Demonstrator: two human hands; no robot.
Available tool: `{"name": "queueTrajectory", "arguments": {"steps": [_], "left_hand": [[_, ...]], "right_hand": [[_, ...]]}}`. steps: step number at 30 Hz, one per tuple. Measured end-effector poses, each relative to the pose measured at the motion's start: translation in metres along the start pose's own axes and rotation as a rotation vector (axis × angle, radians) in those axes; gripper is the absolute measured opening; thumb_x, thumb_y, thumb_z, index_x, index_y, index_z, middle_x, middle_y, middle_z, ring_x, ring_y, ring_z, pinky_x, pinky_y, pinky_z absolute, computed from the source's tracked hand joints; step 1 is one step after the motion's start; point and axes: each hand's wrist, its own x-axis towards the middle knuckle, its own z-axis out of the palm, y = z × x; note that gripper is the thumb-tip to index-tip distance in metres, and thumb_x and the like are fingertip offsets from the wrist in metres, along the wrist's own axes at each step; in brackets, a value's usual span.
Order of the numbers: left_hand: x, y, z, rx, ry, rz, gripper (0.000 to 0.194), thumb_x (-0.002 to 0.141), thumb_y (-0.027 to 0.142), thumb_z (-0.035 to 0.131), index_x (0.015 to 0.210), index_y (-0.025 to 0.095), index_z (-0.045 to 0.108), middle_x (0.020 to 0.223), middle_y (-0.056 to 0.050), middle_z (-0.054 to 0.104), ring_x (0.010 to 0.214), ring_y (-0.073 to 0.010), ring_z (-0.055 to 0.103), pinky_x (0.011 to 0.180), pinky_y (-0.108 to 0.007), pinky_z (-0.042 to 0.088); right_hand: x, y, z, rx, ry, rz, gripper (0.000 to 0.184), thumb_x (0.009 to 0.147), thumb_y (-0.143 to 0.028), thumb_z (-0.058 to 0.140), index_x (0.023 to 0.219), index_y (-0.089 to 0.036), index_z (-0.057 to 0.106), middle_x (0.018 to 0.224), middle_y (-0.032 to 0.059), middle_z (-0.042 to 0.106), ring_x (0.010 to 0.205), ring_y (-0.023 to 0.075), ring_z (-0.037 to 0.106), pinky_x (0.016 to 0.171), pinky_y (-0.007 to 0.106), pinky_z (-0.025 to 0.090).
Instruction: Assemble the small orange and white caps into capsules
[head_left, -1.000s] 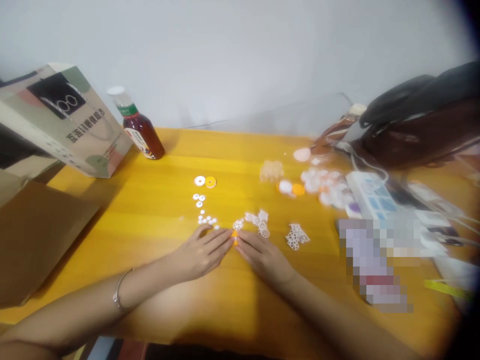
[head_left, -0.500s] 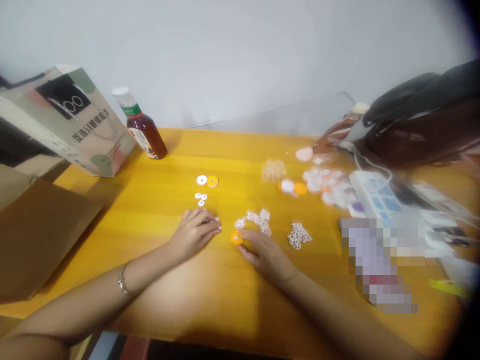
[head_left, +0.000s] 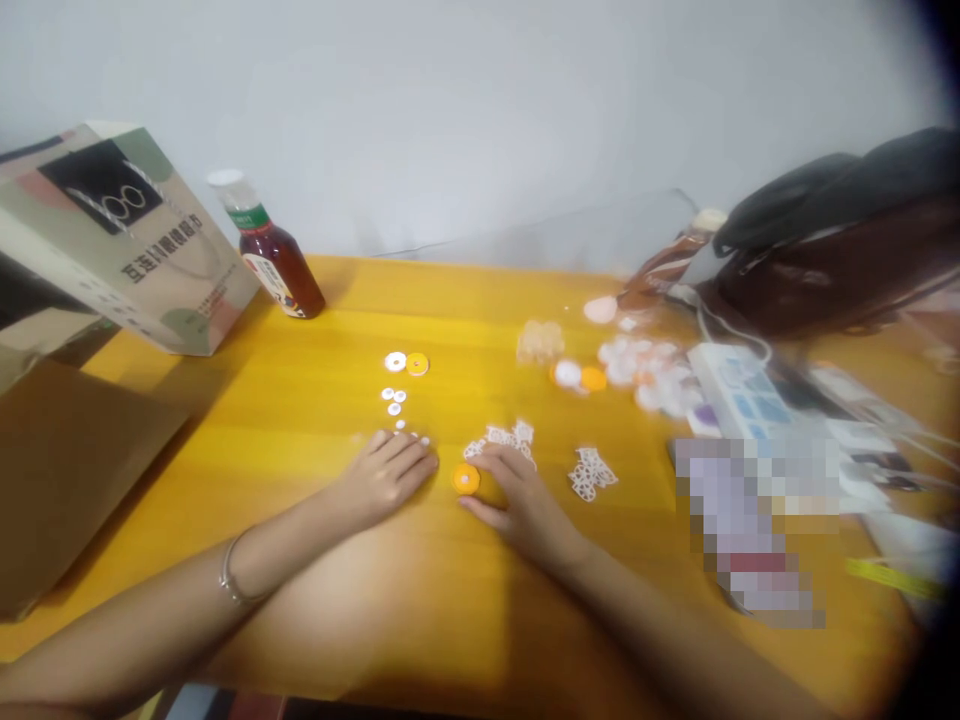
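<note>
My left hand rests on the table with its fingers curled and pressed together; what lies under the fingertips is hidden. Small white round pieces lie just beyond it. My right hand has thumb and forefinger apart on either side of an orange disc with a white centre, which lies flat on the table. Whether the fingertips touch the rim is unclear. White openwork pieces are partly hidden behind this hand. Farther back sit a white ring and an orange ring, side by side.
A paper bag, a dark red bottle and a cardboard box stand left. Rightward lie more openwork pieces, a blurred pile of pale discs, a power strip, a pixelated object and a dark bag.
The view has shifted slightly. My right thumb and forefinger have spread farther around the orange disc, which has stayed in place. My left fingers have curled in closer to the table.
</note>
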Motion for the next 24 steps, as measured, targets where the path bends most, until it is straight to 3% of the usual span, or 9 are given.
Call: {"name": "queueTrajectory", "arguments": {"steps": [4,11,15,24], "left_hand": [[0.001,-0.005,0.0,0.04,0.015,0.095,0.015,0.084,0.013,0.049,0.097,0.013,0.057,0.096,-0.007,0.064,0.09,-0.0194,0.053,0.067,-0.03,0.034],[0.007,-0.006,-0.002,-0.016,0.047,0.021,0.01,0.083,0.016,0.05,0.089,0.014,0.058,0.089,-0.007,0.065,0.083,-0.0173,0.055,0.067,-0.03,0.036],[0.013,-0.003,-0.003,-0.094,0.063,0.07,0.009,0.083,0.018,0.051,0.089,0.016,0.057,0.082,-0.004,0.064,0.083,-0.0173,0.054,0.069,-0.031,0.035],[0.03,0.006,-0.008,-0.195,-0.037,0.208,0.015,0.089,0.016,0.041,0.091,0.016,0.056,0.084,-0.004,0.062,0.085,-0.0154,0.053,0.072,-0.032,0.034]], "right_hand": [[-0.001,0.001,0.0,0.011,-0.008,-0.012,0.025,0.075,-0.021,0.058,0.099,-0.022,0.051,0.092,0.0062,0.055,0.087,0.0181,0.053,0.078,0.034,0.046],[-0.001,0.0,-0.002,0.037,-0.057,-0.051,0.027,0.074,-0.021,0.058,0.1,-0.022,0.051,0.091,0.0063,0.054,0.086,0.0183,0.053,0.077,0.034,0.046],[0.0,0.001,-0.002,0.043,-0.062,-0.066,0.027,0.075,-0.02,0.057,0.101,-0.022,0.05,0.09,0.0061,0.055,0.085,0.0182,0.053,0.076,0.034,0.046],[-0.001,0.002,-0.002,0.061,-0.083,-0.059,0.026,0.074,-0.023,0.06,0.098,-0.021,0.051,0.091,0.0071,0.057,0.085,0.0191,0.054,0.075,0.034,0.047]]}}
